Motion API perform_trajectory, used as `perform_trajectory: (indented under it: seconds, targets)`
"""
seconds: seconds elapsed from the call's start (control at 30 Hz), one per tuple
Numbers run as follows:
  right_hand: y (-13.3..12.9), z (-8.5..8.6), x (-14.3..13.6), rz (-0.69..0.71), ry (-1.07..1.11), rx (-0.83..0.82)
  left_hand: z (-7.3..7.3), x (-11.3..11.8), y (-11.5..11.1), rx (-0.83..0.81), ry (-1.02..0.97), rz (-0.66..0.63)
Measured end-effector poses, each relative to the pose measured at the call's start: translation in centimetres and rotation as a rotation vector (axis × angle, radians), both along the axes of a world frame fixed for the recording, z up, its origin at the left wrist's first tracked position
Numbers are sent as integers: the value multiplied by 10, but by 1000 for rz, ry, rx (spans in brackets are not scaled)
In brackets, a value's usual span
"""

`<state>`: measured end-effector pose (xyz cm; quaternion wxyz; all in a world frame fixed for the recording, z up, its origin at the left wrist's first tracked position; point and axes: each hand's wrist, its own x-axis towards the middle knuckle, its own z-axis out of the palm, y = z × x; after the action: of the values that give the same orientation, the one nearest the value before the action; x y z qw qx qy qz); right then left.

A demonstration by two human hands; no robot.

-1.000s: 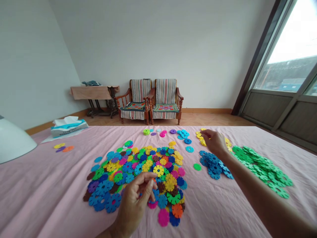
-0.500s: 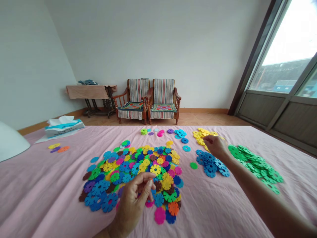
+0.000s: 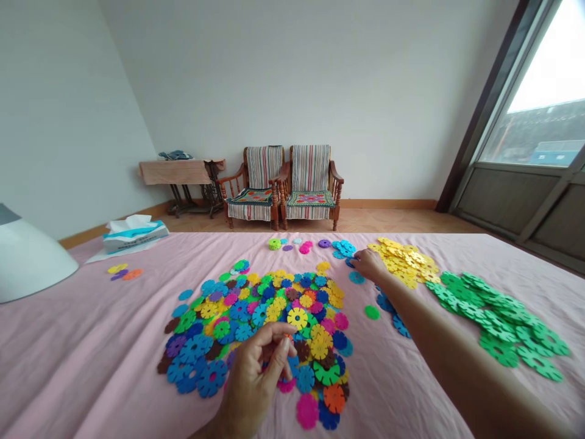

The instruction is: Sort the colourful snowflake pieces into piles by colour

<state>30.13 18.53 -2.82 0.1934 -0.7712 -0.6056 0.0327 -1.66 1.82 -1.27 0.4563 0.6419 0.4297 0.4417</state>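
Over the near edge of a mixed pile of notched discs (image 3: 274, 310), the left hand (image 3: 256, 375) is held with its thumb and forefinger brought almost together. A spot of orange is seen at the fingertips; whether a piece is pinched there or merely lies behind cannot be made out. The right hand (image 3: 371, 266) is stretched across the worktop (image 3: 119, 347), which is covered with pink cloth. Its grip is drawn in, with the fingertips pointed down at a dark blue disc (image 3: 350, 262); whether that disc is grasped or only touched cannot be determined, as the fingers partly hide it.

Just beyond these fingertips, a light blue cluster (image 3: 343, 249) is seen, and a single light blue disc (image 3: 356, 278) is placed just on the near side. To the right of the hand, a yellow pile (image 3: 409, 262) is spread, and farther right a larger green pile (image 3: 498, 317). A blue pile (image 3: 398, 324) is partly covered by the right forearm. Between it and the mixed pile, one green disc (image 3: 372, 312) is laid flat. At the far left, a tissue pack (image 3: 136, 236) is set.
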Motion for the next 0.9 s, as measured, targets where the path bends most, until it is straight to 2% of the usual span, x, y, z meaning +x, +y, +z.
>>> perform_trajectory:
  seconds: [0.37, 0.73, 0.9]
  targets:
    - [9, 3, 5, -16, 99, -111, 2, 0, -2, -1, 16, 4]
    - [13, 24, -5, -24, 168, -247, 1, 0, 0, 4, 16, 4]
    - [13, 26, -10, -48, 226, -203, -1, -1, 0, 3, 13, 3]
